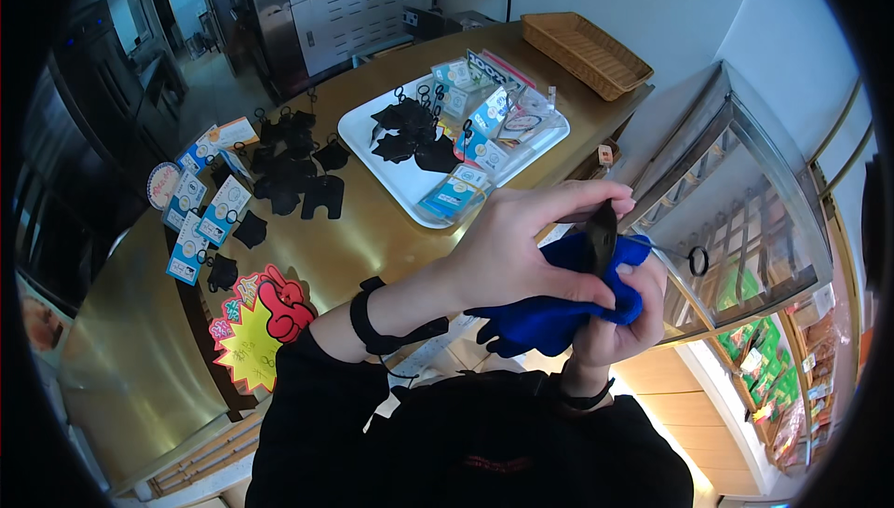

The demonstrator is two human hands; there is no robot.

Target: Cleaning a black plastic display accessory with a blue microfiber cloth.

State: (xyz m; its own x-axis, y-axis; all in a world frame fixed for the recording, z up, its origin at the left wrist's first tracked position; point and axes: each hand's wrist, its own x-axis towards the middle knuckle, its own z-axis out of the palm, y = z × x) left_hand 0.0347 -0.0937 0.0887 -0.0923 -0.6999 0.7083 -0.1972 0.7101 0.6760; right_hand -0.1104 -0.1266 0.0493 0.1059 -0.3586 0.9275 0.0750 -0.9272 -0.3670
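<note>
My left hand (524, 249) pinches the edges of a black sign-holder base (601, 239) from which a thin metal stem with a black ring (698, 261) sticks out to the right. Bunched around the lower part of the base is a blue cloth (545, 319), gripped by my right hand (628, 312). Both hands are close together in front of my chest. On the counter, a white tray (377, 183) bears black holder bases (412, 134) and plastic-sleeved price cards (457, 190). More black bases (286, 173) lie to the left of the tray, beside blue-and-white price cards (223, 209) clipped in rings.
A wicker basket (587, 54) stands at the counter's (349, 249) far right end. A yellow starburst sign (255, 351) with a red hand shape lies near the left edge. At the right are a clear-panelled display case (747, 208) and shelves of packaged goods (768, 368).
</note>
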